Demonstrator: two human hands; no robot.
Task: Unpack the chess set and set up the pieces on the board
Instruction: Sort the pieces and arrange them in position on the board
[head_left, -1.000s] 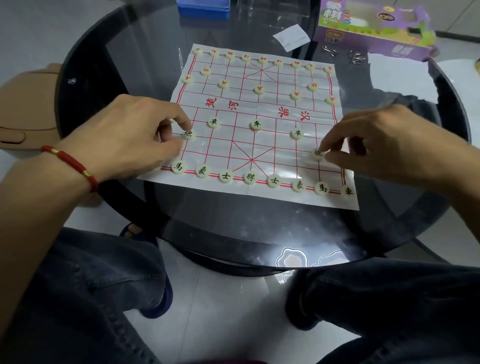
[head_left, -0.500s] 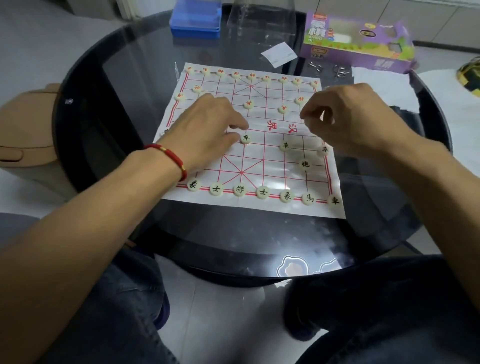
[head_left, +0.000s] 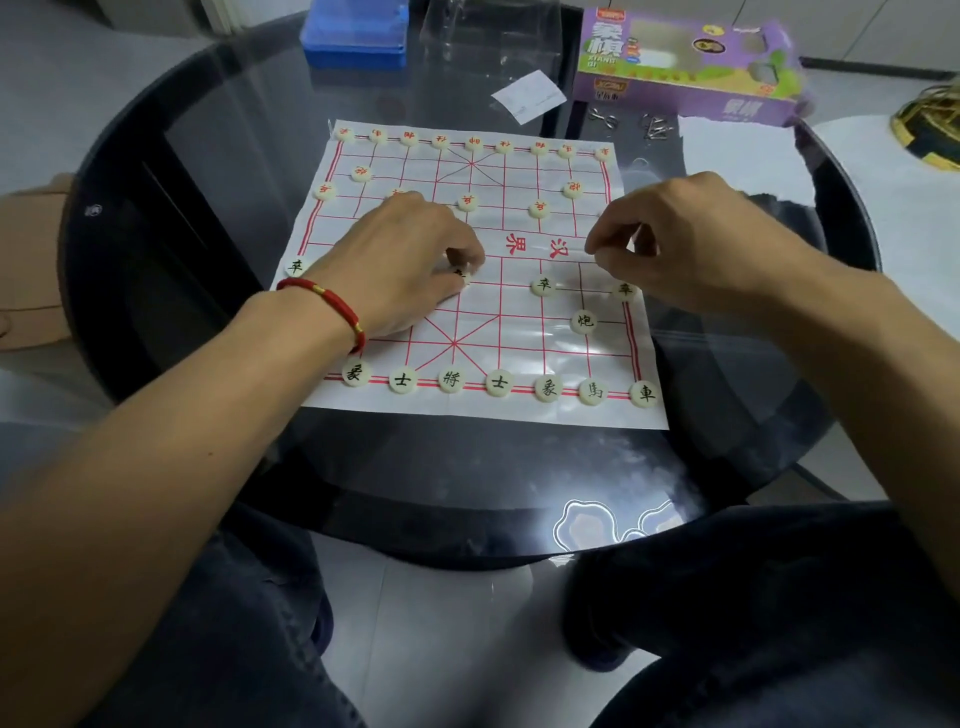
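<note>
Round dark glass table (head_left: 218, 171), white flexible xiangqi board sheet with red grid lines (head_left: 519, 410) lying flat on it, near edge toward the person.

Left hand (head_left: 395, 265): over the board's left-centre, red cord bracelet (head_left: 332, 306) on the wrist. Thumb and forefinger curled down and pinching a cream round disc piece with black character (head_left: 462, 275), mostly hidden under the fingertips; piece sits on the near side of the river line. Character unreadable.

Right hand (head_left: 691, 244): above the right edge of the board at river level, fingers curled with thumb and forefinger tips meeting. Cannot tell whether anything is between them; nothing visible there. It hovers just above and behind the black-lettered soldier disc at the right edge (head_left: 624, 289), not touching it.

Near side pieces: back row of cream discs (head_left: 498, 383) along the near red border, seven visible, left end covered by the left forearm. Cannon disc (head_left: 584, 321) right side, soldier disc (head_left: 544, 285) right of centre, another soldier (head_left: 296, 267) at the far left edge.

Far side: red-lettered discs, full back row (head_left: 472, 141), plus cannons and soldiers in front; some hidden behind the left hand.

Off board: purple cardboard xiangqi box (head_left: 685, 67) far right, blue plastic box (head_left: 356, 39) far left, small white paper slip (head_left: 527, 96) between them.
</note>
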